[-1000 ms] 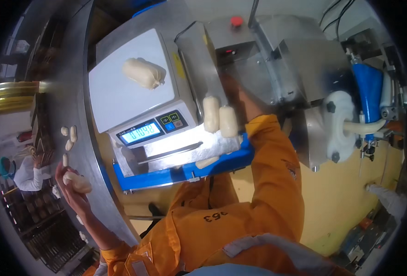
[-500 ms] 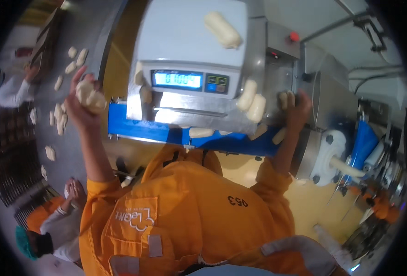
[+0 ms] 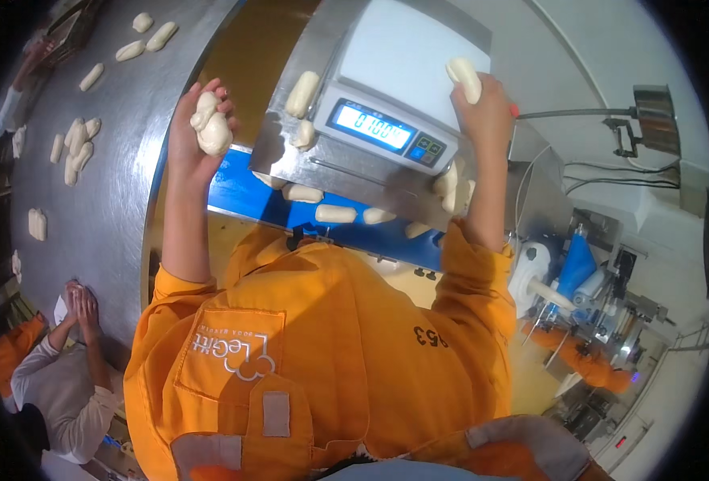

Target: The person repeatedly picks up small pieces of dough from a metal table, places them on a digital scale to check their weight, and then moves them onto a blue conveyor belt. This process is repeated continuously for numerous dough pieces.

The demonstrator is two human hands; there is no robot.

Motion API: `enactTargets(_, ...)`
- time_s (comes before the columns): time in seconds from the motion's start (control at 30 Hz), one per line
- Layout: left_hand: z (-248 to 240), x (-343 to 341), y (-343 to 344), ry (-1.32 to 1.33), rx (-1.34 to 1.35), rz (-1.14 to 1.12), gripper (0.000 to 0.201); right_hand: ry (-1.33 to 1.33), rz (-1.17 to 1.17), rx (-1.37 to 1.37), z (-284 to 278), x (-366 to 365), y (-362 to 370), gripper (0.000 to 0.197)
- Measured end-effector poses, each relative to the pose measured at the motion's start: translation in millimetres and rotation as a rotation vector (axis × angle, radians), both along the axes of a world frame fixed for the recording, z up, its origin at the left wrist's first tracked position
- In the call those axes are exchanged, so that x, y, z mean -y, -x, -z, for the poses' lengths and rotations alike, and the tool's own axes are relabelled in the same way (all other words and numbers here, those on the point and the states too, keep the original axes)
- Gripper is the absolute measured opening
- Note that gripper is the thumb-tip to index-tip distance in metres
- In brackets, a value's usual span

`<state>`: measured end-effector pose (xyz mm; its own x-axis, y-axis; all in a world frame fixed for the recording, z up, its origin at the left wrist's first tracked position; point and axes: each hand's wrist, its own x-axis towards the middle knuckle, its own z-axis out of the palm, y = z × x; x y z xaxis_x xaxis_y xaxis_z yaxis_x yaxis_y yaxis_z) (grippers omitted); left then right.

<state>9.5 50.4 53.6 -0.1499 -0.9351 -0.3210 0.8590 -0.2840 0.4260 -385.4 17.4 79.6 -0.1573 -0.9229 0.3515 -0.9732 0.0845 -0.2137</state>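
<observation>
My left hand [image 3: 183, 132] cradles a lumpy bunch of pale dough [image 3: 212, 128], its fingers curled round it, between the metal table and the scale. On the right, my right hand [image 3: 487, 116] grips a smooth dough roll [image 3: 464, 78] at the right edge of the white platform of the digital scale [image 3: 403, 48]. The scale's display [image 3: 372, 127] is lit blue. Beside the scale, on its steel stand [image 3: 370, 178], lie a dough roll [image 3: 301, 94] and a smaller dough piece [image 3: 305, 135]. More dough pieces [image 3: 446, 187] sit at its right corner, partly behind my right forearm.
Below the stand runs a blue conveyor belt [image 3: 230, 184] with several dough rolls [image 3: 335, 213]. A long metal table [image 3: 122, 160] at left carries scattered dough pieces [image 3: 78, 138]. A co-worker's clasped hands [image 3: 82, 309] rest at its near end. Machinery [image 3: 531, 272] stands at right.
My right hand has moved from the machine side up to the scale and taken hold of the dough roll. My left hand still holds its dough. The whole view has turned and shifted.
</observation>
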Motion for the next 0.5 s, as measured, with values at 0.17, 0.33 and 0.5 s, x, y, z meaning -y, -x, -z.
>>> enactTargets(0.17, 33, -19, -102, -0.137, 0.144, -0.143, 0.032, -0.380, 0.120, 0.586, -27, 17, -20, 0.048)
enactTargets(0.33, 91, -51, -316, -0.192, 0.345, -0.313, 0.042, -0.366, -0.536, 1.233, -47, 5, -194, 0.052)
enactTargets(0.5, 106, -75, -426, -0.595, 1.023, -0.786, 0.045, -0.065, -0.798, 0.672, 26, -64, -308, 0.041)
